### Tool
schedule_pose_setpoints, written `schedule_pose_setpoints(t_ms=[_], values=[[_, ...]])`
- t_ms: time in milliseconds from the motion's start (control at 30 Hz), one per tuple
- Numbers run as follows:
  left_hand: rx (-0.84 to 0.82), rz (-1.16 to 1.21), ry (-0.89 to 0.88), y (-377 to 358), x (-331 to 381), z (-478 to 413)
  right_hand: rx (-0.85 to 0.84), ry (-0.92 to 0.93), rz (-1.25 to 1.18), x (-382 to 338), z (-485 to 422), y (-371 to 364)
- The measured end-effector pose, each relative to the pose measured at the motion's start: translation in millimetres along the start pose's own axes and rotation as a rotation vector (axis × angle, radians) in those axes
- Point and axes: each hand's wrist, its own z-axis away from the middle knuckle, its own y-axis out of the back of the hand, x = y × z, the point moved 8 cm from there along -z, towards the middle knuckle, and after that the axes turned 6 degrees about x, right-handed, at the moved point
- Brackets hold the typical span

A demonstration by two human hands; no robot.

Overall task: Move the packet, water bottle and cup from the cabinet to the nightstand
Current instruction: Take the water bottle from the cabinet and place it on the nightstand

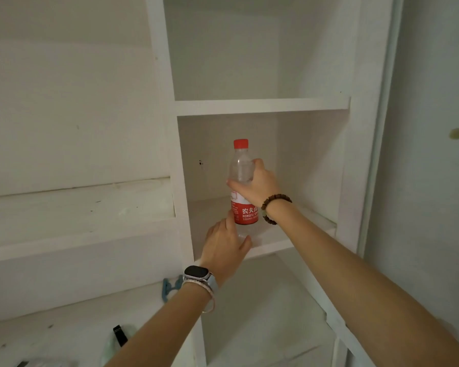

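The water bottle stands straight up on the cabinet shelf, red cap on top. The right hand is wrapped around its middle; the left hand cups its bottom.

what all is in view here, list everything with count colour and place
water bottle: 1, clear with red cap and red label, upright in the middle cabinet compartment
cabinet: 1, white, open shelves filling the centre and right
blue plastic item: 1, blue, lower left beside the cabinet's side panel, unclear what it is
black clip-like item: 1, black, bottom left, partly hidden
wall stain: 1, yellowish, on the right wall
right hand: 1, beaded brown bracelet on the wrist, wrapped around the bottle's upper body
left hand: 1, watch on the wrist, at the bottle's base
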Motion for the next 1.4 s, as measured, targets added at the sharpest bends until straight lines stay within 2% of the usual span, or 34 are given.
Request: schedule_pose_setpoints(t_ms=[167,600,1000,1200,1400], values=[[-0.01,0.094,0.003,-2,-2,0,0.036,0.011,0.029,-2,-2,0],[-0.029,0.12,-0.052,23,17,21,0.107,0.096,-0.05,-21,20,28],[-0.048,0.081,0.042,73,47,107,-0.055,0.201,-0.188,-53,92,48],[-0.027,-0.026,0.131,103,50,181,-0.166,0.24,-0.303,-74,145,28],[0.052,-0.1,0.302,157,40,249,-0.318,0.296,-0.456,-119,211,-11]])
